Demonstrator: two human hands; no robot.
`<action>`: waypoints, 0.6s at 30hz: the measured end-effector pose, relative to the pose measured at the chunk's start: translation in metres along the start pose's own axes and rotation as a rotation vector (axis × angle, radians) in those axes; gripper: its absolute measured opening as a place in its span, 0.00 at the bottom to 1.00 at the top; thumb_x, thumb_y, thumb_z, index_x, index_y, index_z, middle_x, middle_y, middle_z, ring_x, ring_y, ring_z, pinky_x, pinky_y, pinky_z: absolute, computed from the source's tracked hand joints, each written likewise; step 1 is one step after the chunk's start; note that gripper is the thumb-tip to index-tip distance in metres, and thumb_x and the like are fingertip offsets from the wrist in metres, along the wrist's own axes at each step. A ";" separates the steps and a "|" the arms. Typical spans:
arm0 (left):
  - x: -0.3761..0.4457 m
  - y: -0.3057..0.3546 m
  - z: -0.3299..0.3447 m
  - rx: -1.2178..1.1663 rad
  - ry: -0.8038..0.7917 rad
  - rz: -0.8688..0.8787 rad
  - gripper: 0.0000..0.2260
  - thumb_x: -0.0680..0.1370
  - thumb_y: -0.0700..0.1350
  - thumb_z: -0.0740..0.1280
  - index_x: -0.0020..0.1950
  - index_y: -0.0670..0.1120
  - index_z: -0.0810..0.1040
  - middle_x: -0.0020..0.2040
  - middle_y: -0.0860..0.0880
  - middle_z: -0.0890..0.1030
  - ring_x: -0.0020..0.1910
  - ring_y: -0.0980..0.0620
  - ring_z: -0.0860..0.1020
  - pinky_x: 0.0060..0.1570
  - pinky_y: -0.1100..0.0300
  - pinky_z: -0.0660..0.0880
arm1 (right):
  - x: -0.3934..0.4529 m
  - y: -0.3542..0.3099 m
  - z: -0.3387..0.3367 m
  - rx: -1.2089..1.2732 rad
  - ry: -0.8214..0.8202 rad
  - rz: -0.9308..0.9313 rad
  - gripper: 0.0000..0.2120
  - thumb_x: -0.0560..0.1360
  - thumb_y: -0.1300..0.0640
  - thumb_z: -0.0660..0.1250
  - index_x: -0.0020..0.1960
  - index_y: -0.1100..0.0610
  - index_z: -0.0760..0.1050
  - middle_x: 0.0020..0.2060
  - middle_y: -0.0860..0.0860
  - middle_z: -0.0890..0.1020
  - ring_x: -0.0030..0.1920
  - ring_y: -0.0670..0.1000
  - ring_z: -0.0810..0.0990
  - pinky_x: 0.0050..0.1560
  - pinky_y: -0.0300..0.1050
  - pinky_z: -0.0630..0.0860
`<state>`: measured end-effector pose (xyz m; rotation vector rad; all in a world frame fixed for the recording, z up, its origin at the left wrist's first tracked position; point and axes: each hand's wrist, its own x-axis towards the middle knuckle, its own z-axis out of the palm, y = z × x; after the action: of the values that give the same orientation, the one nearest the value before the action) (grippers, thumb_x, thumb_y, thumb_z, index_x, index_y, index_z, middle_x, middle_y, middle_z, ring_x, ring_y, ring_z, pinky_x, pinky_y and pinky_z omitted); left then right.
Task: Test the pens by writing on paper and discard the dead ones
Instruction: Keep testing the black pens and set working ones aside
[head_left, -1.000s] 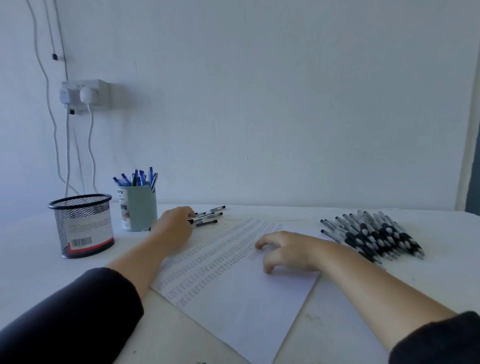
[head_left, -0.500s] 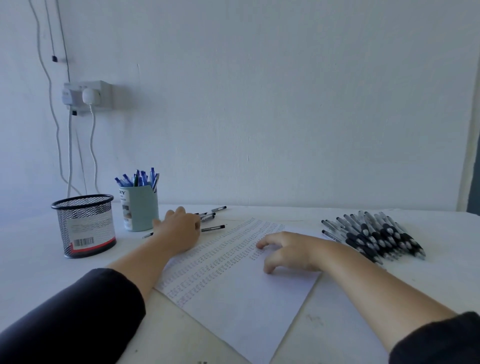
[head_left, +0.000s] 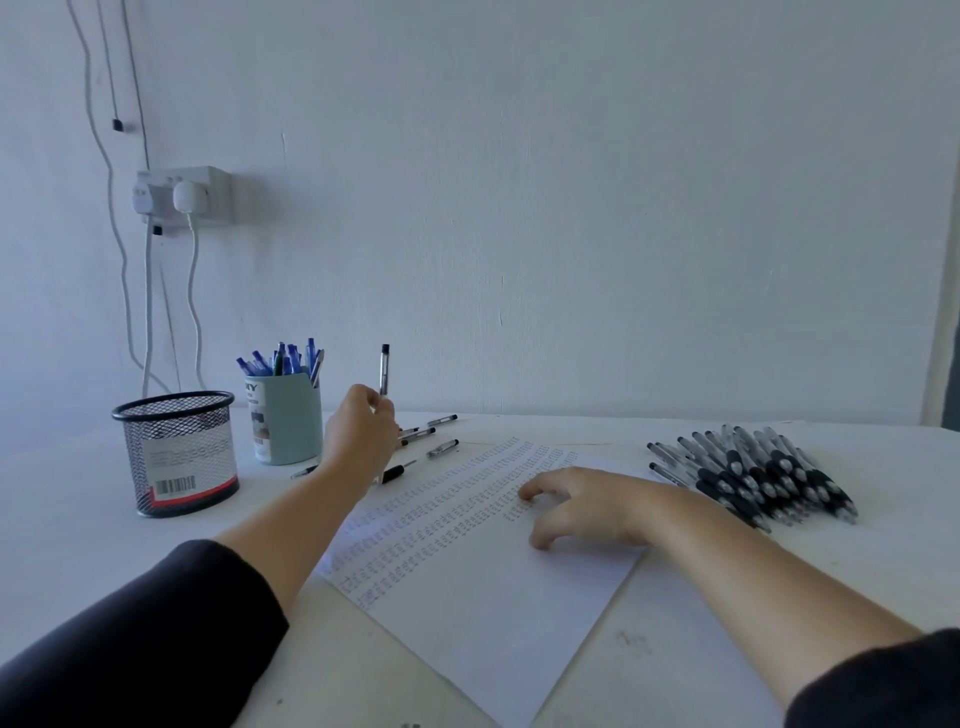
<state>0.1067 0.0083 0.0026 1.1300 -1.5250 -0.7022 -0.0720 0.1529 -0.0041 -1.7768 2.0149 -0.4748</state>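
Now left hand pinches one upright pen; right hand loosely spread on one paper.

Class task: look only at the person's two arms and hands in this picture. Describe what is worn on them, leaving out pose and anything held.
Both arms wear dark, near-black long sleeves, the left sleeve and the right sleeve, pushed up so the forearms are bare. The left hand and right hand are bare: no gloves, and no watch, rings or markings that I can see.
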 end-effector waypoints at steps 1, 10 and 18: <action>0.001 0.001 -0.002 -0.043 0.021 -0.005 0.06 0.83 0.43 0.56 0.56 0.43 0.70 0.46 0.45 0.79 0.40 0.51 0.80 0.35 0.62 0.72 | 0.000 0.000 0.000 0.001 0.001 -0.002 0.27 0.70 0.51 0.69 0.68 0.43 0.69 0.67 0.47 0.69 0.66 0.49 0.69 0.66 0.44 0.66; -0.010 0.016 -0.001 -0.258 -0.046 0.015 0.04 0.77 0.41 0.66 0.45 0.44 0.72 0.37 0.47 0.71 0.32 0.53 0.66 0.35 0.60 0.64 | -0.002 -0.002 -0.001 -0.009 -0.009 0.008 0.27 0.71 0.51 0.69 0.69 0.42 0.68 0.69 0.47 0.67 0.68 0.50 0.67 0.67 0.45 0.64; -0.034 0.020 0.011 0.505 0.019 0.504 0.28 0.63 0.73 0.63 0.28 0.47 0.66 0.26 0.52 0.69 0.34 0.54 0.68 0.46 0.55 0.59 | 0.000 -0.001 -0.001 -0.003 -0.006 0.022 0.26 0.70 0.50 0.70 0.67 0.41 0.69 0.68 0.45 0.67 0.67 0.48 0.67 0.68 0.45 0.63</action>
<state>0.0897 0.0456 0.0032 1.0344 -1.9297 0.0431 -0.0716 0.1527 -0.0021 -1.7538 2.0299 -0.4590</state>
